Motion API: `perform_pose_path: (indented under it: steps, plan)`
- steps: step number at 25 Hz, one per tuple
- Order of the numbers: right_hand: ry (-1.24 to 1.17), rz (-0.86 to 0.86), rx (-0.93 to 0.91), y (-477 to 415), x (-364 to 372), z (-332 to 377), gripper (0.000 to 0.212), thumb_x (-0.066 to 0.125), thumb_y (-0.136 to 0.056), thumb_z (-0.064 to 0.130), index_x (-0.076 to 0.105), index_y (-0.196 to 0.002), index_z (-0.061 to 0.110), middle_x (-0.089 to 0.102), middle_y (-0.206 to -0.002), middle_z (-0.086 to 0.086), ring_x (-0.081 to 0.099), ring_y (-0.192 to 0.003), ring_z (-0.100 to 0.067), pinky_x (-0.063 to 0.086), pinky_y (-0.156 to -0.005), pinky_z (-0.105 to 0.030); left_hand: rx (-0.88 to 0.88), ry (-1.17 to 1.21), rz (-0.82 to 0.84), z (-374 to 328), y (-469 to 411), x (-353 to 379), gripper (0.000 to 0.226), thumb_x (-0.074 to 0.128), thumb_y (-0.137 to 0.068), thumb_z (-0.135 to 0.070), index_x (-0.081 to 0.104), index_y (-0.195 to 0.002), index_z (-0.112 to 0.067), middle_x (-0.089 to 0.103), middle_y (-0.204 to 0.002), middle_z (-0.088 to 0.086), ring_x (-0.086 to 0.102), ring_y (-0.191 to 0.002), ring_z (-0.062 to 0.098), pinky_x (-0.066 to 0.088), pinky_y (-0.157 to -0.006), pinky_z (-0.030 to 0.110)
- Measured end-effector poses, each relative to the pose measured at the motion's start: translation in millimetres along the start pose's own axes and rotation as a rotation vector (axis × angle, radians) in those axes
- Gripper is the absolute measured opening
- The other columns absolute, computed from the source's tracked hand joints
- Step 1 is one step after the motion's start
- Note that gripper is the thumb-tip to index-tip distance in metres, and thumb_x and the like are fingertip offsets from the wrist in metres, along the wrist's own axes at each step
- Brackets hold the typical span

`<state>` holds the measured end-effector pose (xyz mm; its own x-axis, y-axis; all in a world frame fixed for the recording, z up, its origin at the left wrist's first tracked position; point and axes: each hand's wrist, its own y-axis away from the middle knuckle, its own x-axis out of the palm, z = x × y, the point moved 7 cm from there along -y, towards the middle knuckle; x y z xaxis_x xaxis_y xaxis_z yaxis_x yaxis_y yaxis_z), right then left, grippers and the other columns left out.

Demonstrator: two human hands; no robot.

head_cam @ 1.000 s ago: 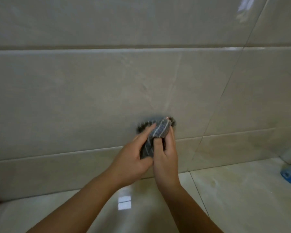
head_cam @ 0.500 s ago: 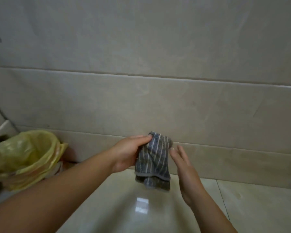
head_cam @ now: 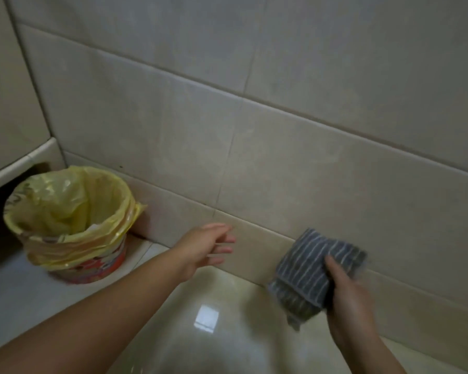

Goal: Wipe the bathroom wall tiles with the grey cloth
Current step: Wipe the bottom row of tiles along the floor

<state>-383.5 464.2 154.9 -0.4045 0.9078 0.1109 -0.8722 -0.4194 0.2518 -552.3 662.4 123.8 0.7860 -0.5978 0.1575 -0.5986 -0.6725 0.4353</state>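
Observation:
The grey cloth [head_cam: 310, 271] has thin white stripes and hangs folded low in front of the bottom row of beige wall tiles [head_cam: 268, 163]. My right hand [head_cam: 349, 298] grips the cloth from the right, thumb on its front. My left hand [head_cam: 208, 247] is held out to the left of the cloth, empty, with fingers spread and pointing at the low wall tile. I cannot tell whether the cloth touches the wall.
A small bin with a yellow plastic liner [head_cam: 68, 225] stands on the glossy floor [head_cam: 206, 333] at the left, close to the wall. A white ledge or fixture edge [head_cam: 19, 163] juts out above it in the left corner.
The cloth passed from my left hand to my right and moved right. My left hand let go and opened. The view swung left, bringing the bin fully into sight.

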Motion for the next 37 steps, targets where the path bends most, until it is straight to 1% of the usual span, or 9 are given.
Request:
perform_pose_path:
  steps: [5, 9, 13, 16, 20, 23, 27, 32, 37]
  plan:
    - [0.925, 0.142, -1.205, -44.8, 124.0, 41.7, 0.053, 0.044, -0.091, 0.019, 0.041, -0.144, 0.021, 0.026, -0.157, 0.003, 0.008, -0.15, -0.016, -0.001, -0.122, -0.038, 0.14, 0.155, -0.19, -1.0, -43.9, -52.5, 0.02, 0.047, -0.103, -0.024, 0.065, -0.11, -0.021, 0.072, -0.113, 0.003, 0.068, -0.095, 0.015, 0.052, -0.084, 0.03]
    - [1.346, 0.309, -1.733, -85.1, 240.8, -22.7, 0.07, 0.054, -0.081, 0.011, 0.032, -0.147, 0.016, -0.001, -0.164, -0.001, -0.012, -0.15, -0.021, -0.015, -0.119, -0.04, 0.181, 0.153, -0.306, 19.8, -50.9, -104.3, 0.022, 0.047, -0.103, -0.021, 0.068, -0.109, -0.02, 0.076, -0.103, 0.0, 0.071, -0.096, 0.016, 0.052, -0.089, 0.033]
    - [1.524, 0.636, -1.699, -107.6, 283.4, -123.8, 0.075, 0.05, -0.093, 0.039, 0.018, -0.155, 0.012, 0.005, -0.164, -0.009, 0.002, -0.151, -0.03, 0.017, -0.117, -0.057, 0.155, 0.146, -0.396, 53.1, -49.9, -148.5, 0.022, 0.049, -0.102, -0.02, 0.07, -0.106, -0.021, 0.077, -0.099, -0.003, 0.071, -0.095, 0.015, 0.053, -0.082, 0.029]
    - [1.635, 0.703, -1.71, -103.4, 249.7, -149.4, 0.055, 0.025, -0.1, 0.019, 0.021, -0.155, 0.016, 0.014, -0.163, -0.002, 0.017, -0.149, -0.029, 0.031, -0.113, -0.056, 0.183, 0.147, -0.404, 57.8, -49.3, -155.5, 0.024, 0.047, -0.103, -0.017, 0.07, -0.106, -0.022, 0.077, -0.1, -0.005, 0.071, -0.096, 0.011, 0.051, -0.08, 0.025]
    - [1.652, 0.566, -1.956, -73.8, 257.2, -82.7, 0.065, 0.051, -0.088, 0.005, 0.029, -0.149, 0.0, 0.035, -0.153, -0.02, 0.033, -0.139, -0.037, 0.023, -0.116, -0.051, 0.225, 0.159, -0.428, 54.1, -47.7, -158.7, 0.024, 0.046, -0.103, -0.015, 0.069, -0.105, -0.024, 0.075, -0.103, -0.006, 0.07, -0.097, 0.009, 0.05, -0.082, 0.024]
    - [1.848, 0.519, -2.196, -56.9, 275.2, -49.5, 0.099, 0.082, -0.063, 0.023, 0.035, -0.143, -0.008, 0.028, -0.153, -0.029, 0.009, -0.146, -0.043, -0.004, -0.119, -0.057, 0.22, 0.177, -0.415, 57.2, -49.2, -151.5, 0.024, 0.046, -0.102, -0.014, 0.068, -0.104, -0.025, 0.075, -0.104, -0.005, 0.07, -0.096, 0.011, 0.049, -0.084, 0.029]
    - [1.856, 0.634, -2.182, -71.6, 282.6, -57.6, 0.081, 0.071, -0.075, 0.034, 0.04, -0.147, 0.016, 0.026, -0.156, -0.022, 0.005, -0.147, -0.04, -0.012, -0.117, -0.056, 0.195, 0.189, -0.417, 66.3, -54.4, -149.4, 0.024, 0.047, -0.102, -0.014, 0.068, -0.104, -0.026, 0.075, -0.104, -0.005, 0.07, -0.098, 0.013, 0.05, -0.087, 0.031]
    - [1.948, 0.697, -2.158, -90.7, 280.9, -95.7, 0.068, 0.065, -0.085, 0.043, 0.046, -0.144, 0.017, 0.02, -0.159, -0.015, -0.001, -0.148, -0.035, -0.017, -0.116, -0.057, 0.219, 0.208, -0.41, 65.2, -51.2, -147.7, 0.013, 0.06, -0.095, -0.027, 0.068, -0.105, -0.027, 0.075, -0.103, -0.006, 0.07, -0.096, 0.011, 0.049, -0.085, 0.029]
    - [1.592, 0.419, -2.146, -70.6, 280.3, -42.4, 0.049, 0.059, -0.087, 0.033, 0.059, -0.13, 0.01, 0.024, -0.158, -0.016, 0.009, -0.149, -0.036, -0.012, -0.117, -0.055, 0.286, 0.128, -0.424, 62.8, -53.4, -165.1, 0.02, 0.06, -0.095, -0.027, 0.068, -0.112, -0.031, 0.072, -0.108, -0.016, 0.064, -0.105, -0.005, 0.046, -0.085, 0.016]
